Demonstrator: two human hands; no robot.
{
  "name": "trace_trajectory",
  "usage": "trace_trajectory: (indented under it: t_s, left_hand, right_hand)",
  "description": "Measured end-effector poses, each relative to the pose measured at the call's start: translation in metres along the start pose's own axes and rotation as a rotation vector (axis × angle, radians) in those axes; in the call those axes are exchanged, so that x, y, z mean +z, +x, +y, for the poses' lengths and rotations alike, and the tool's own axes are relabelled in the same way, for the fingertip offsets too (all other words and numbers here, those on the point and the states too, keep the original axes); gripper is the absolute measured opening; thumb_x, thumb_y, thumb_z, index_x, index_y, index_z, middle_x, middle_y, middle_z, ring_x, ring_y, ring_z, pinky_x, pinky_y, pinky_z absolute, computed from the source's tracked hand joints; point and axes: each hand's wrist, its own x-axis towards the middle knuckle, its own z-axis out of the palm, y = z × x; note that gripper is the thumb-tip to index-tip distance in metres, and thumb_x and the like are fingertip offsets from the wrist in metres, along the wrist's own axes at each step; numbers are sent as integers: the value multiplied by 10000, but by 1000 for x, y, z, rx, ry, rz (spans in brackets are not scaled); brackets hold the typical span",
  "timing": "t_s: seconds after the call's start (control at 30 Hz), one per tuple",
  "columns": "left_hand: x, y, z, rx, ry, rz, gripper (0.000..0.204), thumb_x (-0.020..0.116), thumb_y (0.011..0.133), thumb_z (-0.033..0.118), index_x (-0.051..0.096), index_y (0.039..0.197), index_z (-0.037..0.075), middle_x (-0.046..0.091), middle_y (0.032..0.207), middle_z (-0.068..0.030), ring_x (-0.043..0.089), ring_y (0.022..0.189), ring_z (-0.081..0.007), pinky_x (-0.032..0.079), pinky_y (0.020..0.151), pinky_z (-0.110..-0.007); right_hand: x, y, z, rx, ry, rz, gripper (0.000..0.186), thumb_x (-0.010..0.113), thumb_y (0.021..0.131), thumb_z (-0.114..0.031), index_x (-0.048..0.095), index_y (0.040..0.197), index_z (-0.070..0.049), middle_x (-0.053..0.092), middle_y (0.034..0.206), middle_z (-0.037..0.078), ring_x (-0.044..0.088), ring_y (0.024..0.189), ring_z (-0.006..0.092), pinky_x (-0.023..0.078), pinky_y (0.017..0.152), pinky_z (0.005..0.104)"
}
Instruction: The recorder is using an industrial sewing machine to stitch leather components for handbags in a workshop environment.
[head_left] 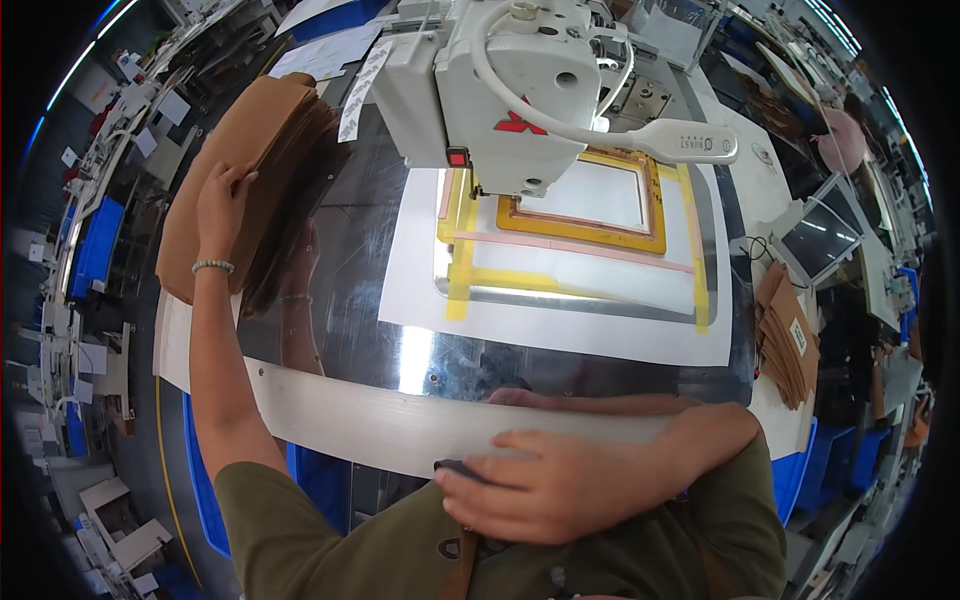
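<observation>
A thick stack of brown cloth-like pieces (215,130) lies at the left of the machine table. My left hand (222,205), a beaded bracelet at its wrist, rests on the stack, its fingers closed in a pinch at the edge of the top piece. My right hand (540,490) is held close in front of my body, just past the table's front edge. Its fingers are curled and a little blurred. A small dark object (458,468) shows beside them, its kind unclear. A white industrial sewing machine head (520,100) stands over the middle of the table.
Under the machine head, a yellow clamp frame (590,238) sits on a taped template plate (575,295) over a white sheet (440,345). A handheld white device (690,143) juts out to the right. More brown pieces (785,335) lie at the right, near a control screen (818,238).
</observation>
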Motion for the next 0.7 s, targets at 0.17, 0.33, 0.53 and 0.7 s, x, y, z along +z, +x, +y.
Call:
trace_trajectory:
  t_s: [0.17, 0.33, 0.53, 0.7]
  left_hand:
    - [-15, 41, -48, -383, -702, -251, 309, 748, 1017, 199, 762, 1248, -6, 767, 1056, -25, 694, 943, -119, 540, 888, -306]
    - [-32, 54, -58, -469, -675, -497, 267, 768, 998, 164, 781, 1239, 51, 773, 1084, 4, 692, 952, -81, 542, 911, -256]
    - [-37, 59, -51, -561, -739, -513, 212, 756, 1011, 175, 769, 1170, 35, 750, 1025, 27, 679, 957, -64, 533, 910, -239]
    - [-25, 71, -51, -483, -658, -575, 161, 759, 986, 161, 793, 1041, 13, 754, 948, -10, 694, 833, -84, 582, 814, -235]
  right_hand:
    - [2, -46, 28, 339, -2, -81, 306, 668, 905, -105, 708, 1195, -17, 698, 1318, 156, 684, 1153, 262, 536, 942, 388]
    - [8, -75, 30, 494, 36, -190, 324, 692, 878, -59, 713, 1199, -26, 700, 1322, 148, 686, 1166, 275, 540, 961, 394]
    - [15, -94, 31, 591, 35, -193, 320, 694, 849, -39, 734, 1166, -30, 721, 1270, 133, 695, 1144, 285, 548, 954, 409]
    - [19, -98, 32, 664, 12, -116, 184, 745, 932, -117, 760, 1106, -59, 755, 1176, 97, 718, 1033, 282, 558, 871, 419]
